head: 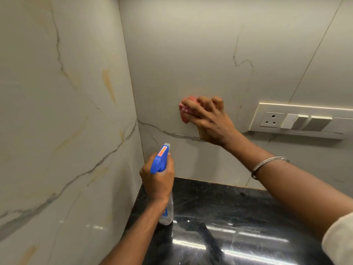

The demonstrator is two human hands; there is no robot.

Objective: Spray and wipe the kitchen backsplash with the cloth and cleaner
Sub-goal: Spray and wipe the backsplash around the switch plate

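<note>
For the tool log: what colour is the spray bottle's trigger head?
The trigger head is blue with a small orange-red label, clearest in the head view.

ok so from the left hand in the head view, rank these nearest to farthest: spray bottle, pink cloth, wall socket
1. spray bottle, gripped in the left hand.
2. pink cloth, above and to the right.
3. wall socket, far right.

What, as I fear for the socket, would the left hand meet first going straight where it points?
The left hand and spray bottle probably meet the backsplash near the corner, below the cloth, not the socket.
</note>
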